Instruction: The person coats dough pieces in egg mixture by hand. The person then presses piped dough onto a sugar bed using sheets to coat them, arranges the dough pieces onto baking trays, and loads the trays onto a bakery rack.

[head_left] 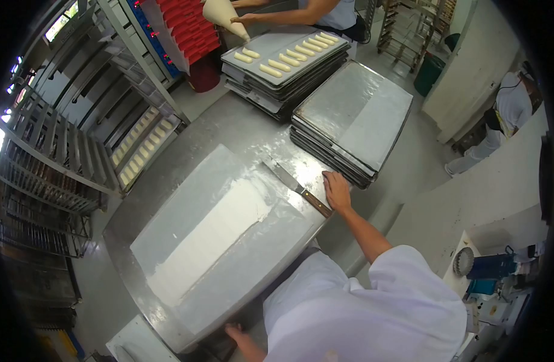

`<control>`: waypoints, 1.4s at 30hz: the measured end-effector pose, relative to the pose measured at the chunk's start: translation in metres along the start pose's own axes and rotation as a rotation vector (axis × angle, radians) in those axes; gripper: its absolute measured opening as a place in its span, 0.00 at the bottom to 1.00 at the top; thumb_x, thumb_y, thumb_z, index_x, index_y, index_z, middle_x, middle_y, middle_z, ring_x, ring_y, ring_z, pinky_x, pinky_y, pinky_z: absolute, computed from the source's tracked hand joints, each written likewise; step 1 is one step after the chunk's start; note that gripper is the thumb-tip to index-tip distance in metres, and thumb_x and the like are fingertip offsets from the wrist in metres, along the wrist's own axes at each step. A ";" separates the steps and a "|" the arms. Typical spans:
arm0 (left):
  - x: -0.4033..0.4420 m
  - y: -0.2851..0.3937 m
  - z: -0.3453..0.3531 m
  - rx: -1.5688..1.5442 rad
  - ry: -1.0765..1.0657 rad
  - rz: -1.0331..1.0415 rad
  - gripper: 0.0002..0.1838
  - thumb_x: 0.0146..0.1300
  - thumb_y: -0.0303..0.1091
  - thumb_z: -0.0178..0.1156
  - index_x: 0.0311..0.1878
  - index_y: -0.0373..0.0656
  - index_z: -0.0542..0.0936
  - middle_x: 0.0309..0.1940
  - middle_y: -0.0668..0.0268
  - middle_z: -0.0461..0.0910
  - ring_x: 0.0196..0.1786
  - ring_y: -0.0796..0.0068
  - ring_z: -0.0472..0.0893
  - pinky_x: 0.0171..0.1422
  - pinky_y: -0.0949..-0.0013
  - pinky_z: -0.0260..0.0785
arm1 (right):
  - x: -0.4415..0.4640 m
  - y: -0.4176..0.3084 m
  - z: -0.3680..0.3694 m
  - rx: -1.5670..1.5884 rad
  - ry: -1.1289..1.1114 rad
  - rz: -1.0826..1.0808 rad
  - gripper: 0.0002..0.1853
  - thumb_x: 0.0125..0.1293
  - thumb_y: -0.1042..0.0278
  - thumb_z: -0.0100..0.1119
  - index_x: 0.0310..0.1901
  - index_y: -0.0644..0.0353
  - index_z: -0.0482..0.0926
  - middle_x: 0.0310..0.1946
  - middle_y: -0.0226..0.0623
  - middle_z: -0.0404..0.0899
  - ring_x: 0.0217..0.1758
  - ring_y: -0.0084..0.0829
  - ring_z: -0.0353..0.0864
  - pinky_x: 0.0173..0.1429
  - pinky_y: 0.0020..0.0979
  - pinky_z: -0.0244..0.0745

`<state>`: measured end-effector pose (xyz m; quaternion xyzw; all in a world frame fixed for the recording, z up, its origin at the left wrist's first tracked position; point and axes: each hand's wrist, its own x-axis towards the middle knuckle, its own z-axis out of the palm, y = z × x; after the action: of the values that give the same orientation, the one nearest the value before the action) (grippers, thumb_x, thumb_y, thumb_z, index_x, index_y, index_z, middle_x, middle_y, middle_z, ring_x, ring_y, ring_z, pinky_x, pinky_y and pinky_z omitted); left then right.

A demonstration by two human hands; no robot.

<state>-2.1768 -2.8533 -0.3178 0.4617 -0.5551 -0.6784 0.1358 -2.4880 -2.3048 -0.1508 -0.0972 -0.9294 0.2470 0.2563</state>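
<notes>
My right hand point(336, 190) rests on the table's edge, its fingers lying on the metal and holding nothing. Just left of it lies a long spatula point(300, 188) with a wooden handle and a flat metal blade. In front of me a sheet of paper point(195, 196) is spread on the steel table point(210, 123). A long band of white powder point(214, 238) covers its middle. My left hand point(233, 332) is low by the table's near edge, its fingers partly hidden, so whether it grips anything is unclear.
Beyond the table's far end, a co-worker's hands point(247, 19) hold a piping bag point(224, 17) over a tray stack point(283, 90) bearing piped strips. Another tray stack point(355, 114) stands nearer. Metal racks point(54, 151) line the left; another person point(512, 108) is at the right.
</notes>
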 end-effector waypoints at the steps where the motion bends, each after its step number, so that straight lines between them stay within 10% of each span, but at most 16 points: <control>1: -0.001 -0.001 0.001 0.042 -0.150 -0.236 0.31 0.63 0.55 0.49 0.63 0.45 0.63 0.59 0.64 0.67 0.60 0.68 0.66 0.66 0.65 0.51 | -0.001 -0.001 0.000 -0.004 0.001 0.004 0.11 0.64 0.68 0.50 0.46 0.58 0.75 0.35 0.41 0.71 0.43 0.43 0.71 0.48 0.41 0.66; 11: -0.009 -0.018 0.076 0.364 0.002 -0.137 0.24 0.58 0.33 0.57 0.55 0.29 0.68 0.48 0.56 0.75 0.51 0.64 0.74 0.56 0.64 0.64 | 0.001 -0.003 -0.003 -0.026 -0.028 -0.001 0.11 0.65 0.67 0.49 0.47 0.57 0.73 0.36 0.41 0.71 0.43 0.43 0.71 0.48 0.41 0.66; 21: -0.036 0.024 0.082 0.407 -0.149 -0.252 0.33 0.60 0.36 0.55 0.64 0.24 0.59 0.60 0.53 0.67 0.59 0.65 0.71 0.66 0.64 0.57 | 0.001 -0.003 -0.002 -0.020 -0.011 -0.015 0.10 0.66 0.68 0.48 0.47 0.57 0.73 0.36 0.41 0.71 0.43 0.44 0.71 0.48 0.41 0.66; 24: -0.030 0.013 0.082 0.369 -0.135 -0.242 0.31 0.60 0.35 0.55 0.62 0.24 0.62 0.59 0.53 0.69 0.58 0.66 0.71 0.66 0.65 0.57 | 0.002 -0.005 -0.004 -0.015 -0.026 -0.010 0.10 0.66 0.68 0.48 0.47 0.57 0.73 0.36 0.42 0.71 0.43 0.45 0.71 0.48 0.41 0.66; 26: -0.013 -0.015 0.070 0.433 -0.093 -0.106 0.15 0.63 0.36 0.55 0.47 0.37 0.70 0.34 0.63 0.80 0.38 0.73 0.77 0.48 0.67 0.65 | 0.002 -0.005 -0.005 -0.022 -0.028 -0.005 0.10 0.66 0.68 0.48 0.47 0.57 0.73 0.36 0.42 0.71 0.43 0.45 0.71 0.48 0.41 0.66; 42: -0.016 -0.010 0.086 0.440 -0.120 -0.080 0.11 0.63 0.34 0.55 0.43 0.36 0.72 0.35 0.61 0.79 0.40 0.72 0.79 0.46 0.68 0.69 | 0.002 -0.002 -0.004 -0.012 -0.016 0.002 0.10 0.66 0.67 0.48 0.47 0.57 0.74 0.35 0.41 0.71 0.43 0.43 0.71 0.48 0.41 0.67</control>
<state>-2.2311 -2.7846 -0.3229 0.4605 -0.6781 -0.5720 -0.0284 -2.4875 -2.3045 -0.1463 -0.0978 -0.9328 0.2425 0.2481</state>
